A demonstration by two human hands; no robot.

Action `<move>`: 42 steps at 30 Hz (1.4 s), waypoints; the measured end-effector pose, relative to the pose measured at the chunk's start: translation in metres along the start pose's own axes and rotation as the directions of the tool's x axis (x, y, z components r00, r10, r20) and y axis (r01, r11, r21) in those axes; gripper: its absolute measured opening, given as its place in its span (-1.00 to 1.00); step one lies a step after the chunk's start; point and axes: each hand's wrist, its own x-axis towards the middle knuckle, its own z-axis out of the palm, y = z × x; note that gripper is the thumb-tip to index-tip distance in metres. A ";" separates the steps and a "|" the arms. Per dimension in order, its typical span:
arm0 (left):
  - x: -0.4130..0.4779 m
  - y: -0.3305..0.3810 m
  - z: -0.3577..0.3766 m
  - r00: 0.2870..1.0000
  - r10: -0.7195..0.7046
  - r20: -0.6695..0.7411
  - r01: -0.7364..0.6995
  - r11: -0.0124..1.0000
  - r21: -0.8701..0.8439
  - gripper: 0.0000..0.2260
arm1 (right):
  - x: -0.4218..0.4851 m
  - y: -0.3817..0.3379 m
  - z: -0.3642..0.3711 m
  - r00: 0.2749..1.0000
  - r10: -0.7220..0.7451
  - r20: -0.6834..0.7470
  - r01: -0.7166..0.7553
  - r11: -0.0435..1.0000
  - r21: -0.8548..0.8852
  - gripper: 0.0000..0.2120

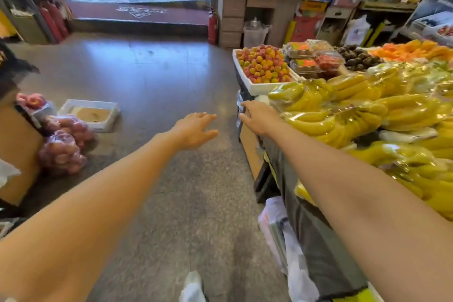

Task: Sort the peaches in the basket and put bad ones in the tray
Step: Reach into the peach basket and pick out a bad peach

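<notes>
- Head view: the left hand [193, 130] is hovering over the floor [152, 76] near frame centre, fingers spread wide and holding nothing.
- The right hand [257, 117] is stretching toward 1 o'clock beside the corner of the stall [250, 147], fingers loosely open and holding nothing. Cannot tell whether the fingertips are touching the corner.
- The peaches [264, 64] are sitting at 1 o'clock, beyond the right hand and well apart from it. They are heaping above the rim of a white box [241, 73] on the stall; taking this box as the task's basket.
- Handling, judged: the fruit is looking small, round and light, and the skin is probably soft and bruising easily. Each one is calling for a light fingertip hold around its middle. Working from the top of the heap, since pulling a low one is risking a roll-off.
- Bad fruit is not showing as distinct from good at this range.
- The tray [67, 105] is lying on the floor at 9 o'clock, white and shallow, with a brown liner showing inside. Dark specks on the liner are too small to tell.
- The tray and box are sitting well apart, across the aisle.
- Two bags [63, 144] of reddish fruit are lying just beside the tray, at its 7 o'clock.
- Wrapped bananas [355, 105] are filling the stall at 3 o'clock, and clear tubs [308, 56] of fruit are sitting just beside the box.
</notes>
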 end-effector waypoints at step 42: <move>0.542 -0.661 -0.309 0.941 -0.330 -0.077 0.323 0.942 -0.095 -0.46 | 0.912 -0.329 0.027 0.942 -0.312 0.125 0.312 0.950 0.024 -0.53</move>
